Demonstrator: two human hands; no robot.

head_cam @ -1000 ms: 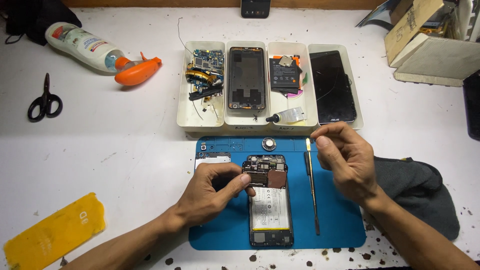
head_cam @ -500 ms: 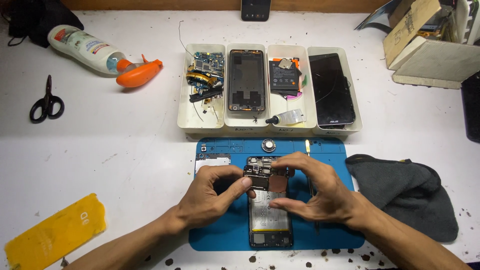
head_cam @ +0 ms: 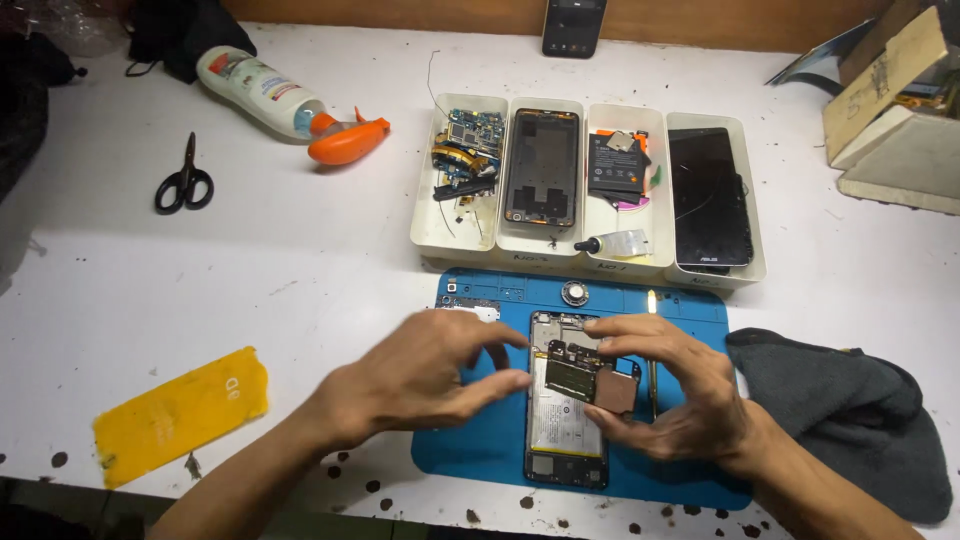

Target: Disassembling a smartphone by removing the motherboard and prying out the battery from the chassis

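Disassembly sits partway: opened phone [head_cam: 566,420] lies back-up on the blue mat [head_cam: 470,450], battery in place — circuit board [head_cam: 590,375] part-lifted. Right hand [head_cam: 670,400] pinches the board; left hand [head_cam: 425,375], fingers spread and released, steadies the phone's edge.

Left hand [head_cam: 425,375] curled, fingers [head_cam: 500,382] pinching inward; right hand [head_cam: 675,395] arched opposite, fingertips bent down.

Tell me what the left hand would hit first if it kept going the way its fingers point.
The left hand points right, toward the opened phone on the blue mat. It would likely meet the phone's left edge first, then the right hand; height above the mat is unclear.
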